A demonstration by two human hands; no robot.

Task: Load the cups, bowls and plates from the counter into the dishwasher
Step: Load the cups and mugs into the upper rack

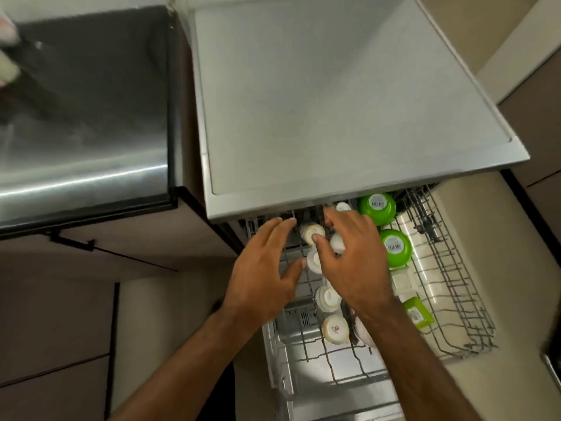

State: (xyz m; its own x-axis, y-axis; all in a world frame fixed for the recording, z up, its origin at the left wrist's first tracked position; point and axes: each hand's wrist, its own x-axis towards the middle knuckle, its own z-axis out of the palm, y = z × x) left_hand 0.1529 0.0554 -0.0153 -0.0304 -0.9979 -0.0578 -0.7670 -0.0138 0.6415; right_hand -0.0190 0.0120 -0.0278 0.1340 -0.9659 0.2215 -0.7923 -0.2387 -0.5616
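Note:
The dishwasher's upper wire rack [455, 302] is pulled out under the counter edge. Several white cups stand upside down in a row along its left side, among them one at the back [312, 233] and one at the front [335, 329]. Two green bowls [394, 249] sit upside down at the back right. My right hand [352, 262] arches over a small white cup [337, 243], fingers and thumb around it, the thumb tip touching the back cup. My left hand [264, 268] hovers beside the row with fingers spread, holding nothing.
A grey counter [334, 101] overhangs the rack's back. A steel sink [85, 110] lies to the left. A white square dish [402, 281] and a green square dish [419, 312] stand in the rack's right part. Brown cabinet fronts [54, 329] are at the lower left.

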